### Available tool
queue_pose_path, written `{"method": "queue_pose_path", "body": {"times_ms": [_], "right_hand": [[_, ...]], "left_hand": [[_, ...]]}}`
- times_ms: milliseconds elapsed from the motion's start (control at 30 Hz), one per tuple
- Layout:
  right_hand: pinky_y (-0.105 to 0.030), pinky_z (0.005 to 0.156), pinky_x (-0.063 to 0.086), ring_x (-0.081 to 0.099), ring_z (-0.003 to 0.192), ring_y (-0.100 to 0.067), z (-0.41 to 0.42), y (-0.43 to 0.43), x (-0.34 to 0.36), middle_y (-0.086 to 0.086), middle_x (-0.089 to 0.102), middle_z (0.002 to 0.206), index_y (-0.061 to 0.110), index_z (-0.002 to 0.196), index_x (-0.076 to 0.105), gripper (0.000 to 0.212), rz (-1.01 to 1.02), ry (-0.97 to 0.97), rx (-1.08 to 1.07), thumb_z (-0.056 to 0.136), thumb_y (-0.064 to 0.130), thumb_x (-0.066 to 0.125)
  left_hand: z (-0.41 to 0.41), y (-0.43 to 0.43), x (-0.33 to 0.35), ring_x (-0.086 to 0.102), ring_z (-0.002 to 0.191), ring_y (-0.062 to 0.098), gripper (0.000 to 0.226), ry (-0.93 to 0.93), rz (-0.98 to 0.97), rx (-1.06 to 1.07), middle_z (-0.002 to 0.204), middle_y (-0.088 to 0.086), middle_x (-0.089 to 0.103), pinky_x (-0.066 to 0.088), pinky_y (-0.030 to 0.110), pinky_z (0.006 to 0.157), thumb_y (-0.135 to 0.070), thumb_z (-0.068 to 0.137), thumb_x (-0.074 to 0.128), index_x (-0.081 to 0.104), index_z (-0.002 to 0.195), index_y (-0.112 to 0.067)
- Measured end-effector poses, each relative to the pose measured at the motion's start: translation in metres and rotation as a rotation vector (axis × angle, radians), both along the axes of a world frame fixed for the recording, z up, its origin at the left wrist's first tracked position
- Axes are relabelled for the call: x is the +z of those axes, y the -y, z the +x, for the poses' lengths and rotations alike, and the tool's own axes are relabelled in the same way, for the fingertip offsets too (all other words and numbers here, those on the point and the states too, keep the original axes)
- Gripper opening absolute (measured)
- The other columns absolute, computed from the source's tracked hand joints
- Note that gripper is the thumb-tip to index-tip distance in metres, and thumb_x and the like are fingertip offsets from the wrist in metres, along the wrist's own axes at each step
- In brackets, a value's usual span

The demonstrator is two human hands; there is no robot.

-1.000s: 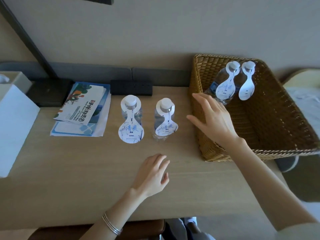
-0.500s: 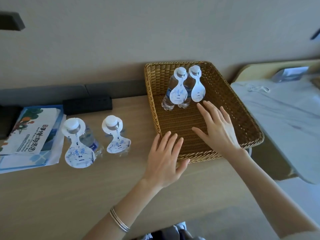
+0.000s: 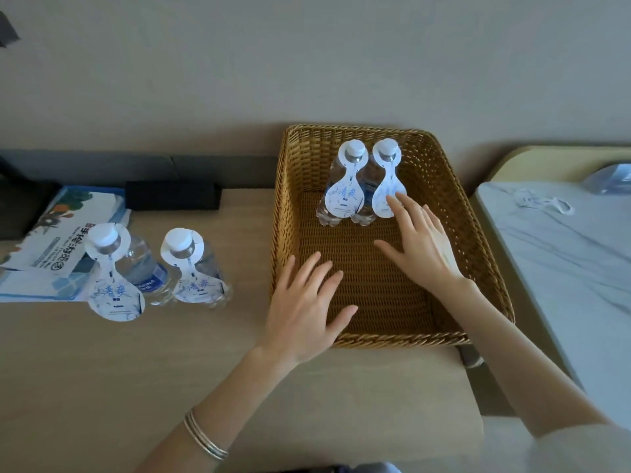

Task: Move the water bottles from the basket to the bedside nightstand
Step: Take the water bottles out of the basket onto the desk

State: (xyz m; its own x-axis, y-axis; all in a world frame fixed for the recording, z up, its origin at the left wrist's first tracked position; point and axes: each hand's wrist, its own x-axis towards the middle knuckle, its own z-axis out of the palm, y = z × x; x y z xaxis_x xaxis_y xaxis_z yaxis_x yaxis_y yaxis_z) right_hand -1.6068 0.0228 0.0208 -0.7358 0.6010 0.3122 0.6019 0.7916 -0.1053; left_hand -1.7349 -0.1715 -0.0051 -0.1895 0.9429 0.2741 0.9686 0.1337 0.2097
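A wicker basket [image 3: 478, 240] sits at the right end of the wooden nightstand [image 3: 136, 370]. Two clear water bottles with white neck tags stand side by side at the basket's far end, a left one [image 3: 343, 186] and a right one [image 3: 386, 179]. Two more tagged bottles stand on the nightstand left of the basket, one [image 3: 112, 274] farther left and one [image 3: 191, 268] nearer the basket. My right hand [image 3: 420, 247] is inside the basket, fingers spread, fingertips at the right bottle's tag. My left hand [image 3: 307, 308] hovers open over the basket's near left rim.
Brochures [image 3: 58, 240] lie at the nightstand's left. A black box [image 3: 172, 195] sits against the back wall panel. A bed with white sheets [image 3: 563, 268] lies right of the nightstand, close to the basket.
Both hands have moved forward into the basket. The right hand's fingertips now reach the right bottle's tag, and the left hand has advanced over the near rim. The view has moved closer.
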Motion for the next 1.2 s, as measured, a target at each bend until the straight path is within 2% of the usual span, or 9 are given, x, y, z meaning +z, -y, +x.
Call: {"method": "queue_pose_path", "body": {"times_ms": [133, 267, 433, 600, 800, 967, 1033, 1133, 1200], "right_hand": [[-0.043, 0.111, 0.024, 0.036, 0.134, -0.027, -0.016, -0.03, 0.006, -0.012, 0.037, 0.146, 0.013, 0.143, 0.03, 0.074, -0.001, -0.028, 0.071, 0.084, 0.042, 0.063], [-0.042, 0.109, 0.03, 0.039, 0.131, -0.028, -0.034, -0.056, 0.012, -0.011, 0.038, 0.145, 0.012, 0.143, 0.029, 0.076, -0.029, -0.079, 0.133, 0.083, 0.043, 0.064], [-0.039, 0.088, 0.049, 0.044, 0.126, -0.028, -0.062, -0.081, 0.012, -0.01, 0.036, 0.145, 0.012, 0.144, 0.027, 0.08, -0.076, -0.119, 0.189, 0.081, 0.04, 0.068], [-0.039, 0.073, 0.055, 0.045, 0.126, -0.029, -0.095, -0.098, 0.007, -0.011, 0.031, 0.149, 0.009, 0.145, 0.024, 0.082, -0.07, -0.091, 0.216, 0.082, 0.041, 0.066], [-0.042, 0.086, 0.05, 0.039, 0.127, -0.032, -0.122, -0.107, -0.002, -0.017, 0.035, 0.142, 0.007, 0.144, 0.025, 0.084, -0.117, -0.107, 0.258, 0.08, 0.037, 0.069], [-0.037, 0.061, 0.054, 0.051, 0.105, -0.031, -0.135, -0.109, -0.01, -0.017, 0.04, 0.128, 0.01, 0.137, 0.037, 0.08, -0.141, -0.139, 0.263, 0.072, 0.032, 0.078], [-0.038, 0.067, 0.054, 0.049, 0.107, -0.032, -0.139, -0.107, -0.014, -0.019, 0.041, 0.125, 0.008, 0.133, 0.041, 0.079, -0.171, -0.185, 0.277, 0.067, 0.026, 0.082], [-0.042, 0.085, 0.052, 0.046, 0.112, -0.036, -0.143, -0.105, -0.02, -0.021, 0.038, 0.126, 0.007, 0.132, 0.043, 0.081, -0.231, -0.25, 0.308, 0.063, 0.017, 0.084], [-0.044, 0.089, 0.05, 0.044, 0.115, -0.036, -0.143, -0.104, -0.021, -0.02, 0.035, 0.129, 0.011, 0.132, 0.042, 0.082, -0.238, -0.235, 0.3, 0.062, 0.016, 0.085]], "left_hand": [[-0.034, -0.039, 0.006, 0.035, 0.136, 0.025, 0.061, -0.103, -0.007, 0.104, 0.139, 0.008, 0.05, 0.021, 0.046, 0.115, -0.055, 0.094, 0.03, 0.054, 0.13, -0.012], [-0.069, -0.074, 0.001, 0.022, 0.142, 0.029, 0.065, -0.101, -0.114, 0.305, 0.151, 0.014, 0.031, 0.014, 0.038, 0.113, -0.053, 0.092, 0.04, 0.038, 0.142, -0.01], [-0.083, -0.094, -0.009, 0.01, 0.145, 0.025, 0.073, -0.051, -0.181, 0.43, 0.157, 0.01, 0.013, 0.035, 0.036, 0.107, -0.047, 0.091, 0.049, 0.022, 0.148, -0.011], [-0.083, -0.093, -0.013, 0.007, 0.145, 0.022, 0.072, -0.044, -0.191, 0.447, 0.158, 0.007, 0.01, 0.034, 0.033, 0.107, -0.046, 0.091, 0.046, 0.019, 0.149, -0.012], [-0.082, -0.092, -0.013, 0.014, 0.144, 0.017, 0.065, -0.006, -0.117, 0.459, 0.156, 0.004, 0.021, 0.03, 0.029, 0.105, -0.049, 0.094, 0.04, 0.029, 0.146, -0.012], [-0.077, -0.091, -0.005, 0.028, 0.14, 0.02, 0.064, -0.027, -0.078, 0.455, 0.149, 0.007, 0.037, 0.028, 0.031, 0.107, -0.053, 0.094, 0.029, 0.043, 0.138, -0.009], [-0.074, -0.09, -0.001, 0.038, 0.135, 0.021, 0.066, -0.032, -0.067, 0.453, 0.142, 0.009, 0.047, 0.031, 0.032, 0.106, -0.054, 0.095, 0.023, 0.05, 0.133, -0.008], [-0.072, -0.089, 0.002, 0.044, 0.13, 0.021, 0.066, -0.015, -0.054, 0.441, 0.134, 0.009, 0.055, 0.039, 0.033, 0.102, -0.053, 0.096, 0.022, 0.055, 0.128, -0.006], [-0.071, -0.088, 0.003, 0.046, 0.128, 0.022, 0.065, -0.016, -0.048, 0.433, 0.131, 0.009, 0.058, 0.042, 0.033, 0.099, -0.052, 0.096, 0.023, 0.057, 0.125, -0.005]]}}
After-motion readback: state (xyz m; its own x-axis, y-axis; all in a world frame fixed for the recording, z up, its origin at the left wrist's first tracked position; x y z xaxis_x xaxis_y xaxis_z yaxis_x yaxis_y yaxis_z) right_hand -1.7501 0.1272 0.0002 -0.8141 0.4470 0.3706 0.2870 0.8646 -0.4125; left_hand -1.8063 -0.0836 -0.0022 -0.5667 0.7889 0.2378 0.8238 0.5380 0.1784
